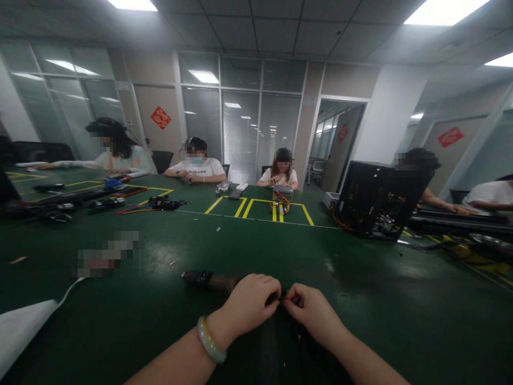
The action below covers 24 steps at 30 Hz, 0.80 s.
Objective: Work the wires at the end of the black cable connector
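Observation:
My left hand (253, 300) is closed, thumb and fingers curled together over a small dark piece whose kind I cannot make out. Close against it, my right hand (312, 309) pinches with thumb and forefinger at the same spot. Whatever both hold is mostly hidden by the fingers. A dark cylindrical tool (208, 280), like an electric screwdriver, lies on the green tabletop (192, 337) just beyond my left hand, its far right end hidden behind that hand. Beneath my hands, the dark area near the table's front is too dim to read.
A black computer case (366, 200) stands at the right. Dark cables and parts (164, 203) lie at the left, with a white sheet (24, 331) nearer. Wired parts (282, 200) sit by yellow tape at the far side. Several people sit around the table.

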{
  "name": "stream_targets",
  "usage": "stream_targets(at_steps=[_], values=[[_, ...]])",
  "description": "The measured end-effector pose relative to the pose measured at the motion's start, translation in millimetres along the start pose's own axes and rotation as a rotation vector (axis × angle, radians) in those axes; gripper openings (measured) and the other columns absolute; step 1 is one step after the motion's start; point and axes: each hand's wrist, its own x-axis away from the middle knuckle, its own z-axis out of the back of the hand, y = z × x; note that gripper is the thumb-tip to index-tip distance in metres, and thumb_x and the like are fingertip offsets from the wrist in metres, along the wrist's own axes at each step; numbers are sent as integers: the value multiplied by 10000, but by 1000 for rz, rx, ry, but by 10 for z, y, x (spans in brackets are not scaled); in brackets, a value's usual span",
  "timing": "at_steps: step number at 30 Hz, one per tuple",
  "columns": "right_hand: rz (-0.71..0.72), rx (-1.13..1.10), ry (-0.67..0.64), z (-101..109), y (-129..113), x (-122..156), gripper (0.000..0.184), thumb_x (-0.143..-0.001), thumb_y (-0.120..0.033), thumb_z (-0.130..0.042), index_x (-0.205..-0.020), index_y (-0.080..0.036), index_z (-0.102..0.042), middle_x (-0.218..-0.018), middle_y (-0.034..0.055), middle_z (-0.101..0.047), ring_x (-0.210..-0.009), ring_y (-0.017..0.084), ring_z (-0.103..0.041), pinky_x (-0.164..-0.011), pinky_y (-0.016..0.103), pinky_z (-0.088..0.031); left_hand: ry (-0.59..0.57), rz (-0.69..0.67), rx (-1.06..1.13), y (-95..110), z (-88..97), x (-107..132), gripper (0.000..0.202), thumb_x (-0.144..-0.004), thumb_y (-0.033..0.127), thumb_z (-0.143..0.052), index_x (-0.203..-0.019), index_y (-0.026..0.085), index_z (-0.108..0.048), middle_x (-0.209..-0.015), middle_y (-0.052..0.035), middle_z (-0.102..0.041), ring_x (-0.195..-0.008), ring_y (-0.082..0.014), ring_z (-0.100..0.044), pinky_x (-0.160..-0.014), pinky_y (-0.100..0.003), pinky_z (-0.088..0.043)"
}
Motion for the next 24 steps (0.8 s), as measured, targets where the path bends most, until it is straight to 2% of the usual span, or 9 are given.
stream_targets(at_steps=[8,17,24], values=[[28,25,15,-13,46,-14,59,-819,-216,-599,-798,-185,-645,-709,-15,-656,-615,128,-575,-534,196,-365,20,8,2,0,-12,5,171,-801,155,-588,-961,215,-594,-951,-12,-646,-913,-196,-597,-864,-330,-429],[24,-4,14,-17,41,-9,56,-814,-211,-604,-794,-181,-647,-696,-14,-656,-623,128,-575,-540,194,-375,25,18,15,-8,-24,2,82,-828,233,-625,-905,219,-600,-968,-2,-658,-919,-194,-602,-887,-348,-420],[17,-6,11,0,21,6,64,-819,-214,-599,-792,-177,-643,-701,-12,-656,-627,132,-583,-532,195,-373,10,-9,18,-16,-29,-9,101,-838,174,-597,-923,227,-612,-979,-1,-658,-936,-188,-601,-899,-339,-421]])
